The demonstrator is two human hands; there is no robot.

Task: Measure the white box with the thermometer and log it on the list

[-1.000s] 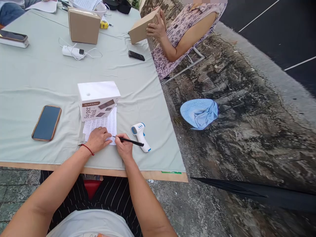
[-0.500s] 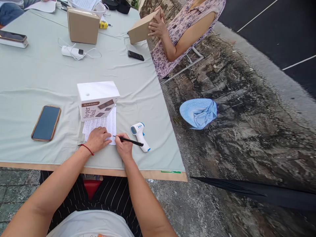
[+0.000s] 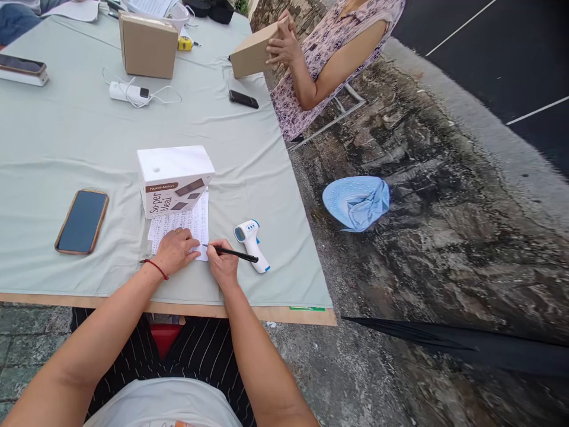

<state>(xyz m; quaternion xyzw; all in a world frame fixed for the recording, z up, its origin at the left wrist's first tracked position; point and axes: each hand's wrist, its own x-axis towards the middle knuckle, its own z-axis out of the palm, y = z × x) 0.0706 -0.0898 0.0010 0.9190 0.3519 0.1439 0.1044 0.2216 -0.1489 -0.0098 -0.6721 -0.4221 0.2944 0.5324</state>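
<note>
My left hand point(image 3: 176, 250) lies flat on printed paper sheets point(image 3: 178, 230), its fingers stretched toward the right and covering part of the print. In my right hand point(image 3: 222, 265) is a black pen point(image 3: 237, 254), gripped near its tip, which meets the right part of the paper. A white "Super Meal" box point(image 3: 175, 178) stands on the far end of the sheets. To the right of the pen lies a white and blue infrared thermometer point(image 3: 251, 244). A phone in a brown case point(image 3: 82, 221) rests farther left.
The cloth-covered table point(image 3: 111, 136) also holds a brown carton point(image 3: 149, 46), a white device with a cable point(image 3: 128, 92), a black phone point(image 3: 243, 99) and a yellow tape measure point(image 3: 185, 43). Across the right edge, another person's hands point(image 3: 284, 44) hold a cardboard box point(image 3: 253, 53). A blue hat point(image 3: 357, 203) lies on the ground.
The whole view has shifted very slightly. Both my hands, the pen and the paper keep almost the same positions.
</note>
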